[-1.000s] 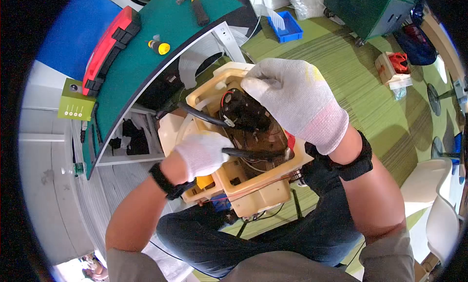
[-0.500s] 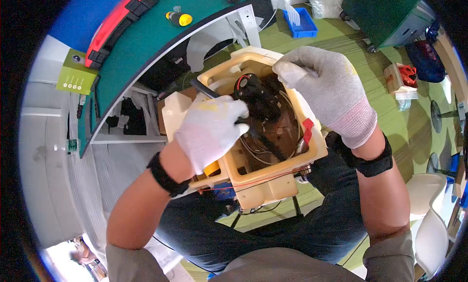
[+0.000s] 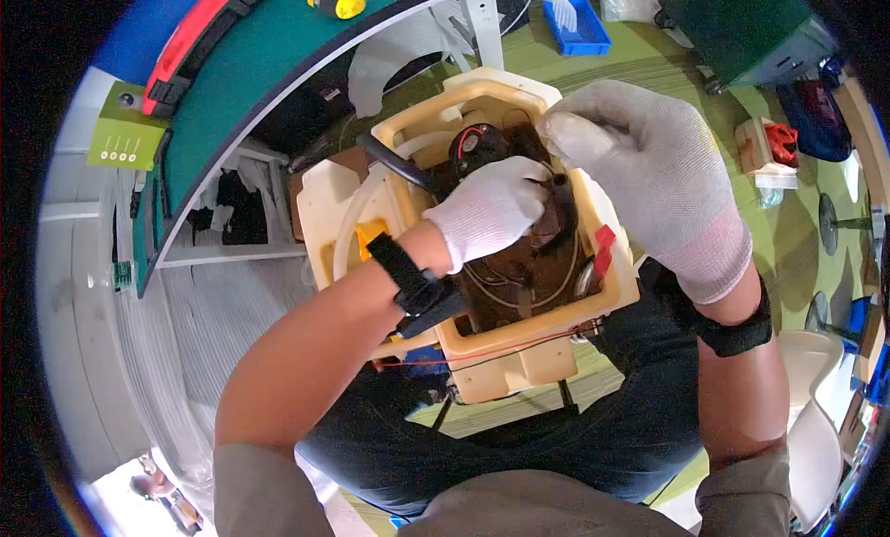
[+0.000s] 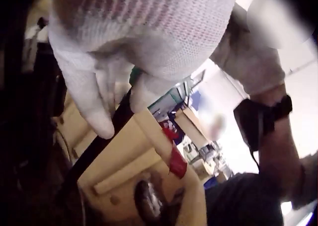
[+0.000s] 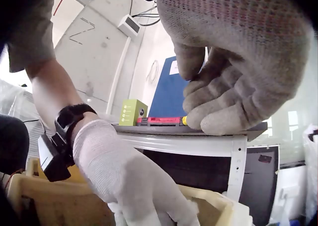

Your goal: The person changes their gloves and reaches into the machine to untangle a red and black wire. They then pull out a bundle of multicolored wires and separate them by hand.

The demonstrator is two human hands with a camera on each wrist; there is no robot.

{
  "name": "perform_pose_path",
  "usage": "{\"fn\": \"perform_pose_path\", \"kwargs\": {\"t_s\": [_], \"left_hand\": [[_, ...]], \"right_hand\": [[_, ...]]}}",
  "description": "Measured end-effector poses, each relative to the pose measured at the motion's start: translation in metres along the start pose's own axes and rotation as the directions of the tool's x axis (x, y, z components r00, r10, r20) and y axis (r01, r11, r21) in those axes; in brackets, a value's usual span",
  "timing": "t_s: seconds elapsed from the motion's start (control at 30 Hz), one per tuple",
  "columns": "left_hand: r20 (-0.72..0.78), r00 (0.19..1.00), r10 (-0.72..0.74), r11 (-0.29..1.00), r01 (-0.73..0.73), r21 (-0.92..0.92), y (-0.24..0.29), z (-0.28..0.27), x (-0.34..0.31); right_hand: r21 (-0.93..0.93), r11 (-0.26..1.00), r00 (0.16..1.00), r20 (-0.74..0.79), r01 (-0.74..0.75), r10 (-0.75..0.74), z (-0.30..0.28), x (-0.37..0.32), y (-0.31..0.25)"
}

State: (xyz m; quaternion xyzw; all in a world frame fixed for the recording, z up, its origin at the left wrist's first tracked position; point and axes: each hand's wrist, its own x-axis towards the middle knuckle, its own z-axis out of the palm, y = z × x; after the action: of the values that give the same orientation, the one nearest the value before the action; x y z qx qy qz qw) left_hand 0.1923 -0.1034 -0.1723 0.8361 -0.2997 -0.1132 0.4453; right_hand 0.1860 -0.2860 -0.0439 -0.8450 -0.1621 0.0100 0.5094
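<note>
A beige plastic tub (image 3: 547, 316) with a dark brown interior stands in front of the person's knees. My gloved left hand (image 3: 496, 208) reaches inside it and grips a black hose (image 3: 566, 212), which shows between thumb and fingers in the left wrist view. Near that hand sits a black round motor-like part (image 3: 471, 147) with a red wire. Over the tub's far right rim hovers my gloved right hand (image 3: 654, 157), its fingers curled and nothing visible in them. Another black hose (image 3: 394, 160) crosses the left rim.
Red tape (image 3: 604, 249) marks the tub's right wall. A pale tube (image 3: 347, 240) runs along its left side. Beyond stands a green-topped table (image 3: 250, 92) with a yellow-black screwdriver (image 3: 336, 5) and a red-black case (image 3: 190, 41). A blue tray (image 3: 584, 38) lies on the floor.
My left hand has moved from the tub's left side rightward into it, with the black hose shifting to the right side. The right hand stays curled over the right rim.
</note>
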Motion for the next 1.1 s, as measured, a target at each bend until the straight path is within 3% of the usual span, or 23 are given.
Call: {"fn": "perform_pose_path", "kwargs": {"t_s": [0.03,0.07,0.13,0.17,0.23,0.3,0.33,0.4,0.57,0.67,0.8,0.87,0.97,1.1], "left_hand": [[-0.013,1.0,0.008,1.0,-0.008,0.003,-0.002,-0.004,-0.005],[-0.025,0.991,-0.134,0.987,0.135,0.087,0.005,-0.005,-0.012],[0.215,0.975,0.045,0.896,-0.135,0.423,-0.004,-0.013,-0.021],[0.324,0.937,-0.127,0.907,-0.022,0.42,0.0,-0.008,-0.023],[0.508,0.741,-0.44,0.864,0.195,0.463,0.015,0.003,-0.027],[0.636,0.518,-0.572,0.793,0.15,0.591,0.029,0.013,-0.009],[0.726,0.376,-0.576,0.767,-0.058,0.639,0.009,0.033,-0.001],[0.778,0.348,-0.523,0.75,-0.246,0.614,-0.004,0.059,0.009],[0.73,0.468,-0.498,0.699,-0.282,0.657,-0.033,0.106,0.021],[0.706,0.508,-0.493,0.679,-0.283,0.678,-0.047,0.123,0.024],[0.684,0.545,-0.485,0.666,-0.276,0.693,-0.06,0.137,0.023],[0.673,0.563,-0.48,0.663,-0.27,0.698,-0.064,0.138,0.023],[0.664,0.598,-0.448,0.67,-0.267,0.693,-0.063,0.133,0.02],[0.646,0.689,-0.328,0.701,-0.281,0.656,-0.045,0.105,0.016]], "right_hand": [[-0.014,1.0,1.0,0.024,-0.004,0.004,-0.002,0.0,-0.002],[-0.03,1.0,1.0,0.023,0.008,-0.008,-0.002,0.0,-0.003],[-0.062,0.998,0.999,0.024,0.03,-0.029,-0.001,-0.001,-0.006],[-0.061,0.998,1.0,0.024,0.022,-0.021,0.001,-0.002,-0.006],[-0.054,0.998,1.0,0.018,0.016,-0.015,0.003,-0.002,-0.008],[-0.094,0.994,0.999,0.017,0.048,-0.046,0.004,-0.001,-0.011],[-0.116,0.991,0.998,0.017,0.061,-0.06,0.004,-0.002,-0.011],[-0.068,0.997,0.999,0.013,0.033,-0.032,0.003,-0.003,-0.013],[0.024,1.0,1.0,0.007,-0.02,0.02,-0.007,-0.006,-0.013],[-0.096,0.987,0.987,-0.081,0.128,-0.135,-0.008,-0.005,-0.003],[-0.071,0.969,0.963,-0.112,0.238,-0.245,-0.006,-0.002,0.004],[0.148,0.986,0.996,-0.053,0.077,-0.07,-0.018,-0.01,-0.018],[0.164,0.985,0.998,-0.042,0.055,-0.048,-0.024,-0.01,-0.021],[-0.004,0.983,0.977,-0.111,0.182,-0.181,-0.007,-0.009,0.001]]}}
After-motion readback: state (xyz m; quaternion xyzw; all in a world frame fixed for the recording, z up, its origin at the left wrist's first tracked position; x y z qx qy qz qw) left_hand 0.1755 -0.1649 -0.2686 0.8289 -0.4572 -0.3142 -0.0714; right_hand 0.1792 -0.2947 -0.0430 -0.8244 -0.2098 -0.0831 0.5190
